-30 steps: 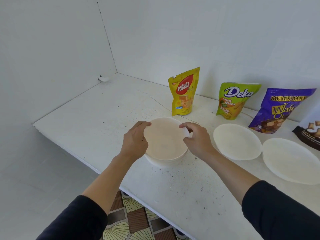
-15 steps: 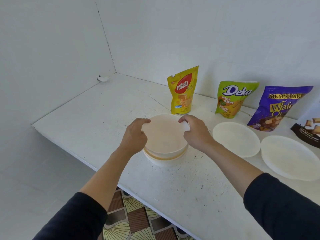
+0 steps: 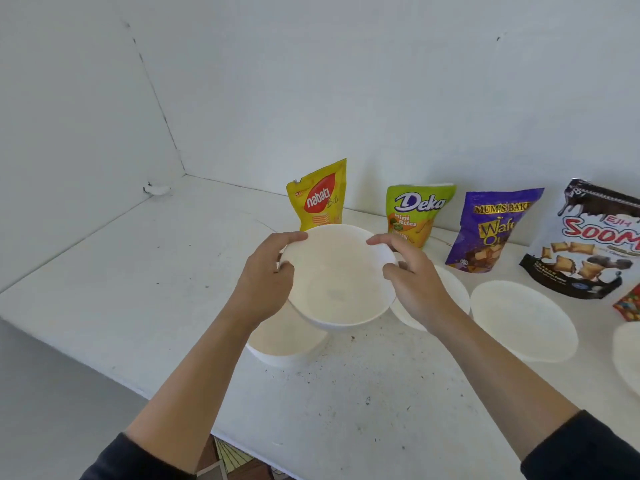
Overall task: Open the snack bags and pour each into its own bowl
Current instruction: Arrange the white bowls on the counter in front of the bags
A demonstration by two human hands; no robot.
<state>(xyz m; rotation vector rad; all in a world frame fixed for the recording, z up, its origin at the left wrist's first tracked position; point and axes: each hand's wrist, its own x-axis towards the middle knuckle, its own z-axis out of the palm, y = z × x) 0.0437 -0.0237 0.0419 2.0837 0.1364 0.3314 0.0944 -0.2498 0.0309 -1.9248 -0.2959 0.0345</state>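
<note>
Both hands hold a white bowl [image 3: 337, 289] in the air above the counter. My left hand [image 3: 268, 282] grips its left rim and my right hand [image 3: 414, 285] grips its right rim. Below it another white bowl [image 3: 284, 344] stays on the counter, partly hidden by my left wrist. Against the back wall stand a yellow Nabati bag [image 3: 320, 199], a green Deka bag [image 3: 415, 213], a purple wafer bag [image 3: 491, 230] and a black-and-white Sooma bag [image 3: 588, 247], all closed.
More white bowls sit to the right: one [image 3: 453, 292] behind my right hand, one [image 3: 523, 320] further right, and one [image 3: 628, 355] cut by the frame edge. A red packet [image 3: 628, 304] peeks in at the right. The white counter [image 3: 138, 271] ends near me above a patterned floor.
The top bowl has come up off the stack, lifted by both hands, leaving the lower bowl on the counter. The camera view has shifted right, showing more bags and bowls.
</note>
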